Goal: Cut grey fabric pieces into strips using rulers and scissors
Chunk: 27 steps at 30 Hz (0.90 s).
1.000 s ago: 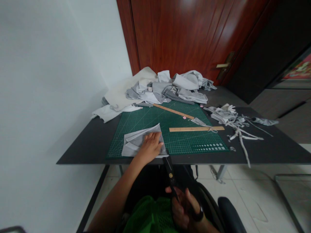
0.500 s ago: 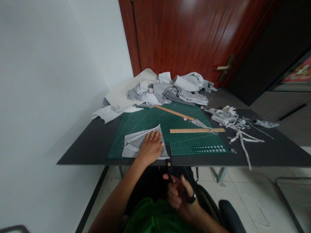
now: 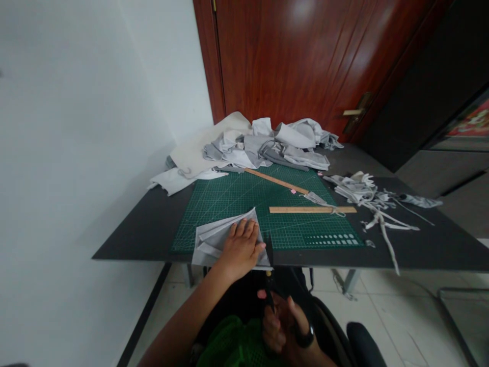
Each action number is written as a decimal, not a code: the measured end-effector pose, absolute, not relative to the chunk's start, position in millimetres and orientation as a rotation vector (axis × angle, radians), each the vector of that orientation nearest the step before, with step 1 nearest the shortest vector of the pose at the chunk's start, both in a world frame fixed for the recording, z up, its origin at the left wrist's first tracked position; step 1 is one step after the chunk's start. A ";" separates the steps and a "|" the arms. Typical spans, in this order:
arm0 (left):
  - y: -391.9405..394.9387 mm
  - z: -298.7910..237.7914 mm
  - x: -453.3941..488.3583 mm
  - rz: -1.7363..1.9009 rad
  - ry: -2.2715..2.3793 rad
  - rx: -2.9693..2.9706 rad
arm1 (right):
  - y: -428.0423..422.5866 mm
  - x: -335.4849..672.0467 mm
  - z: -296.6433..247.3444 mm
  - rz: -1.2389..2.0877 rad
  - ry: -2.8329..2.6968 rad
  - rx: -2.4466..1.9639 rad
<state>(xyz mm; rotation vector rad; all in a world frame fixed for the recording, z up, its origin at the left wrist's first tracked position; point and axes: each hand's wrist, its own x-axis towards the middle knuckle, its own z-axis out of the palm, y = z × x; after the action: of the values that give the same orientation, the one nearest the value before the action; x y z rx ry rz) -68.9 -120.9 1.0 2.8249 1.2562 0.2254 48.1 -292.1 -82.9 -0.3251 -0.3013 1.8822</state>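
My left hand (image 3: 240,251) lies flat, palm down, on a folded piece of light grey cloth (image 3: 208,240). The cloth rests on the green cutting mat (image 3: 225,196), and its near edge hangs slightly over the table's front. Below that edge, my right hand (image 3: 280,323) is closed around the handles of black scissors (image 3: 269,278). Their blades point away from me, beside the right edge of the cloth. Whether the blades touch the cloth is hard to make out.
Two wooden rulers, one slanted (image 3: 275,180) and one level (image 3: 294,209), lie on the mat. Crumpled grey and white cloth (image 3: 255,145) is heaped at the back. Cloth scraps and strips (image 3: 355,187) lie on the dark table (image 3: 145,224) at right. A white wall stands left.
My left hand and the folded cloth have slid toward me, so the cloth now overhangs the table edge. The scissors in my right hand have also come slightly nearer. The view has shifted a little.
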 end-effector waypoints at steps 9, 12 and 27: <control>-99.7 -2.9 -67.4 0.301 1.273 2.850 | -290.7 43.2 -87.5 1.821 -0.293 -0.368; -98.4 -8.0 -68.3 0.303 1.267 2.861 | -287.7 41.5 -81.9 1.809 -0.263 -0.404; -94.8 -13.2 -70.7 0.321 1.245 2.879 | -278.1 35.1 -59.7 1.772 -0.168 -0.371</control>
<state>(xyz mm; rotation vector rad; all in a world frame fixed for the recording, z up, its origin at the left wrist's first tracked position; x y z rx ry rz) -70.7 -94.8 -13.2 2.8791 1.2449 0.3213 35.1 -278.1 -59.7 -0.3711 -0.1678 1.7721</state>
